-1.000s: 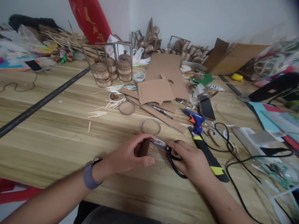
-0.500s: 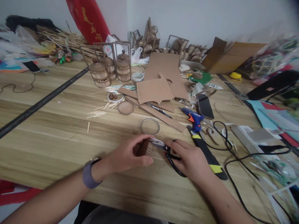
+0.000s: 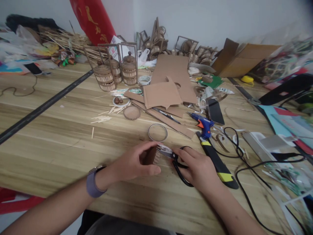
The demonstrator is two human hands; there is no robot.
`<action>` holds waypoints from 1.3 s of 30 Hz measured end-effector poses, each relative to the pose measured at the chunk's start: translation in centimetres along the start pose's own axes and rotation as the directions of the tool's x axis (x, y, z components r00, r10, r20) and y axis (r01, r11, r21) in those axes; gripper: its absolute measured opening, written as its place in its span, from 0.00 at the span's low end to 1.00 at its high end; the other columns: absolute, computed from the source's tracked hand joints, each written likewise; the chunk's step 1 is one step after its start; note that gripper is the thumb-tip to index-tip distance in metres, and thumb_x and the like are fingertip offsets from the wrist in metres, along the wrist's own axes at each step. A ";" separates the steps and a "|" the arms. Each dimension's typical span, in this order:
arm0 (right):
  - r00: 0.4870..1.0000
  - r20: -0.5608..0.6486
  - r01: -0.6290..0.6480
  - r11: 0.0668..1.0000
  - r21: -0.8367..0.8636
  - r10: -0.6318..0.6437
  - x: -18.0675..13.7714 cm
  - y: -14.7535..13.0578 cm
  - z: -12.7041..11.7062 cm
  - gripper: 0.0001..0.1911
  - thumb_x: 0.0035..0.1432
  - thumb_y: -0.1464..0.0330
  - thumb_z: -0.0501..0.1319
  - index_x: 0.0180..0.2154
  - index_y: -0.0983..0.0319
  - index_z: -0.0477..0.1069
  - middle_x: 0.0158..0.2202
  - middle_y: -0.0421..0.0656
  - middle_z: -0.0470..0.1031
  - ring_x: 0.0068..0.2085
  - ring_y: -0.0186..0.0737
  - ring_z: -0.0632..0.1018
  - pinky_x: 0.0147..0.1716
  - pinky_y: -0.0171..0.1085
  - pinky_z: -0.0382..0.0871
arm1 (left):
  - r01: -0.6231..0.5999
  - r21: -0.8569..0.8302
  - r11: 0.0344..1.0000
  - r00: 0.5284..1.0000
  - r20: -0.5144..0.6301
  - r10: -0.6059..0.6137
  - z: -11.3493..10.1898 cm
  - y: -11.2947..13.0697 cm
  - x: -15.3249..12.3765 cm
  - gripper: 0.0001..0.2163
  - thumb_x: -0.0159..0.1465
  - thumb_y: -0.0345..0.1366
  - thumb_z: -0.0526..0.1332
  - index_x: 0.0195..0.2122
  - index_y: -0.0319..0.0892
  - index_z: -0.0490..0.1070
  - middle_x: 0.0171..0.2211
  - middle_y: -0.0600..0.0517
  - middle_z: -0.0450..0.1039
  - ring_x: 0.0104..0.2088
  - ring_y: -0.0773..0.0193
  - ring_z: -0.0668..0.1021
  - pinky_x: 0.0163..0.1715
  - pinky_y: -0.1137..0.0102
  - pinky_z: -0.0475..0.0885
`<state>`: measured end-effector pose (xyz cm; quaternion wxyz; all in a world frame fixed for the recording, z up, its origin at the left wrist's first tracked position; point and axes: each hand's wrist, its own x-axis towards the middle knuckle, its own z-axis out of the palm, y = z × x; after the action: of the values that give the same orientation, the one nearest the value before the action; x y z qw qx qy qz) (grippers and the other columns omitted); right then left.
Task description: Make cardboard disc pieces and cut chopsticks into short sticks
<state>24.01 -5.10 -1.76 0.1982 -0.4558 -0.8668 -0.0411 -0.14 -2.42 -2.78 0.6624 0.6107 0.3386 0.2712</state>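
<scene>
My left hand [image 3: 137,161], with a watch on its wrist, is closed around a brown cardboard disc with a notched edge [image 3: 152,156], mostly hidden by the fingers. In my right hand [image 3: 198,168] is a pair of black-handled scissors [image 3: 180,168]. Its blades meet the disc's notched edge near my left fingertips. Just beyond the hands lies a grey ring [image 3: 157,132], perhaps a tape roll. A similar brown disc with a toothed rim [image 3: 132,112] rests flat farther back.
A blue glue gun [image 3: 202,123] and a black-and-yellow tool [image 3: 216,160] lie right of my hands, beside looping black cable [image 3: 241,169]. Cardboard sheets [image 3: 160,94], thin sticks [image 3: 101,119] and a dish of brown beads [image 3: 121,101] lie beyond. Small lidded baskets [image 3: 105,76] stand farther back.
The scissors' handles have shifted slightly left and down, and look a little wider apart. My left hand has hardly moved, still holding the disc.
</scene>
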 end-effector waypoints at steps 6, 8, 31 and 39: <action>1.000 0.012 0.015 1.000 -0.011 -0.015 -0.3 0.2 0.2 0.14 0.57 0.73 0.56 0.45 0.61 0.74 0.28 0.42 0.74 0.27 0.36 0.76 0.24 0.32 0.64 | -0.011 0.007 1.000 1.000 -0.003 0.011 0.0 -0.3 0.0 0.31 0.54 0.44 0.70 0.58 0.47 0.65 0.52 0.46 0.71 0.51 0.52 0.73 0.48 0.61 0.69; 1.000 0.009 0.023 1.000 -0.010 -0.022 -0.3 0.1 0.2 0.14 0.58 0.72 0.56 0.45 0.62 0.74 0.28 0.42 0.75 0.27 0.36 0.75 0.24 0.32 0.64 | -0.014 0.023 1.000 1.000 -0.009 0.015 0.0 -0.2 0.0 0.31 0.54 0.45 0.70 0.58 0.46 0.66 0.51 0.47 0.72 0.49 0.52 0.73 0.47 0.61 0.70; 0.995 -0.016 0.093 0.990 -0.105 -0.096 -0.5 -0.3 0.0 0.13 0.62 0.72 0.52 0.43 0.65 0.73 0.24 0.41 0.75 0.22 0.36 0.74 0.22 0.34 0.61 | 0.039 -0.063 0.997 0.999 0.023 -0.038 -0.1 -0.3 0.0 0.33 0.54 0.48 0.69 0.59 0.47 0.64 0.45 0.48 0.72 0.41 0.57 0.74 0.37 0.67 0.70; 0.946 -0.032 -0.280 0.860 0.427 0.324 0.0 -0.4 0.5 0.07 0.59 0.63 0.61 0.37 0.61 0.72 0.24 0.39 0.73 0.23 0.34 0.73 0.23 0.31 0.65 | -0.024 0.203 0.979 0.999 -0.032 0.031 0.0 0.6 -0.2 0.31 0.54 0.47 0.69 0.59 0.50 0.64 0.52 0.48 0.70 0.48 0.52 0.74 0.45 0.62 0.71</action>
<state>23.54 -5.23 -2.16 0.3389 -0.5305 -0.7618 0.1530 -0.20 -2.49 -2.13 0.5872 0.6746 0.3675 0.2549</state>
